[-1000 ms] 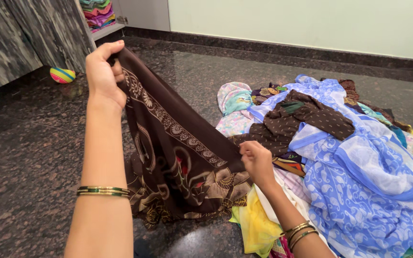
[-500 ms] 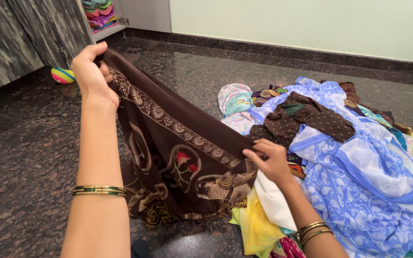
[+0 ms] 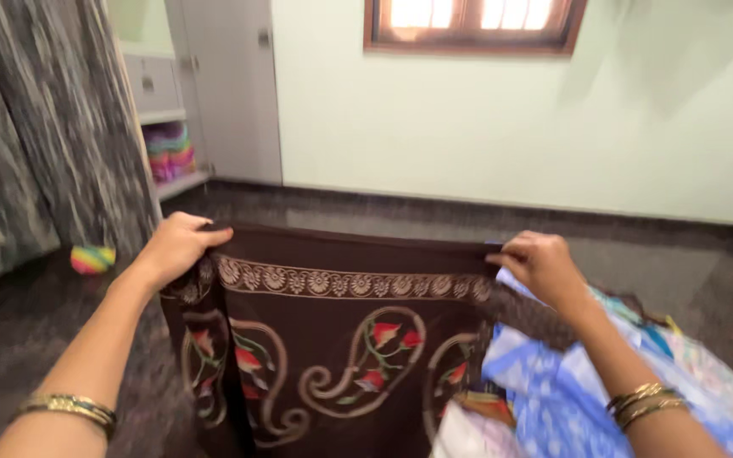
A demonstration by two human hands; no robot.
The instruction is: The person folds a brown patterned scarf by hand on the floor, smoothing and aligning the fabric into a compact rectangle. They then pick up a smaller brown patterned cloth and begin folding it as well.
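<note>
A dark brown cloth (image 3: 341, 339) with a pale flower border and red-and-green paisley motifs hangs spread out flat in front of me. My left hand (image 3: 176, 246) pinches its upper left corner. My right hand (image 3: 540, 267) pinches the upper right corner, so the top edge runs taut and level between them. Gold bangles circle both wrists. The cloth's lower part drops out of view and hides the floor behind it.
A heap of clothes (image 3: 570, 399), mostly light blue and white, lies on the dark stone floor (image 3: 10, 339) under my right arm. A rainbow-striped ball (image 3: 92, 259) sits at the left by a grey curtain (image 3: 61, 119). An open cupboard shelf (image 3: 171, 157) holds folded bright fabric.
Both hands rose and moved apart, pulling the brown cloth off the heap and stretching it flat. The view tilted up, bringing the wall and window into sight.
</note>
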